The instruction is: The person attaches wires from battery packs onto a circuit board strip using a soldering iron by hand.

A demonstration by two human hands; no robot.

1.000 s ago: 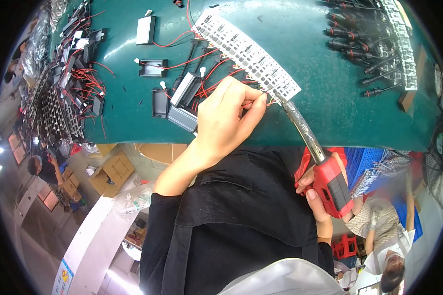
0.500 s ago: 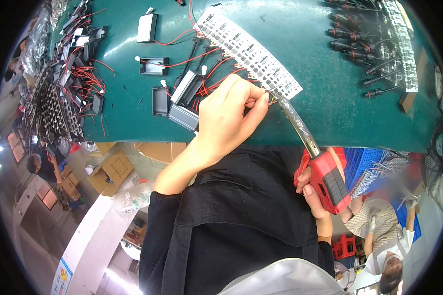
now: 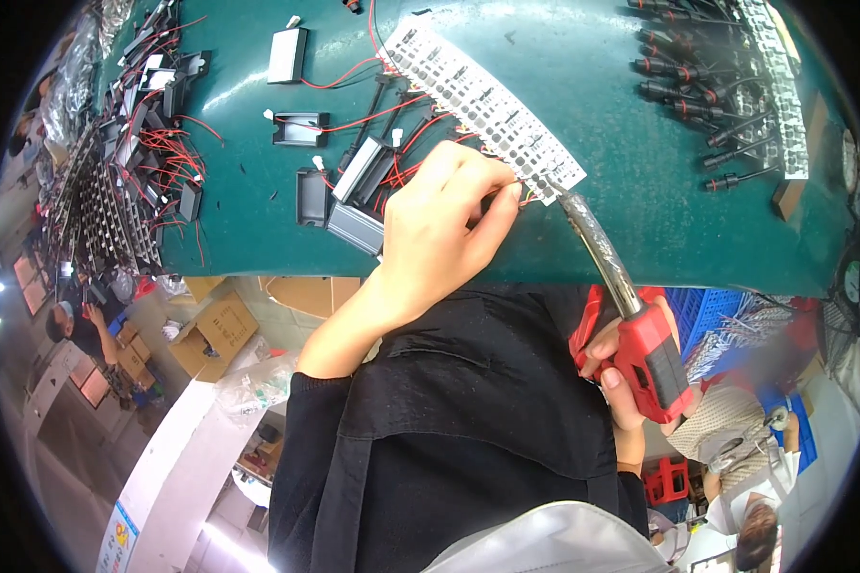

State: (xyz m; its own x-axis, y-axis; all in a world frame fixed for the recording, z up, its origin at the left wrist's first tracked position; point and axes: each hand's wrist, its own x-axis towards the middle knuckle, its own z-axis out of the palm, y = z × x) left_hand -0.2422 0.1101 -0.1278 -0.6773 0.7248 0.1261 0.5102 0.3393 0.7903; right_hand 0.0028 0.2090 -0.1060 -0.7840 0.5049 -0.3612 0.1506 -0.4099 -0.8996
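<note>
A white circuit board strip (image 3: 487,100) with rows of dark pads lies slantwise on the green table, red wires along its near edge. At its lower right end, my left hand (image 3: 440,215) has thumb and forefinger pinched on a thin wire (image 3: 530,200). Wrapped round the red handle of a soldering gun (image 3: 652,358) is my right hand (image 3: 621,382). The gun's metal tube points up and left, its tip close to the board's corner; whether they touch I cannot tell. Grey metal housings (image 3: 358,227) with wires lie left of my left hand, which hides part of them.
A tangled heap of housings, red wires and strips (image 3: 143,158) covers the table's left side. At the far right, black cables with connectors (image 3: 683,91) join another white board strip (image 3: 784,105). Below are cardboard boxes (image 3: 222,334) and a blue crate (image 3: 707,315). Other people work nearby.
The soldering gun has moved a little right, its tip drawn off from the wire end toward the board's corner. My left hand has barely moved.
</note>
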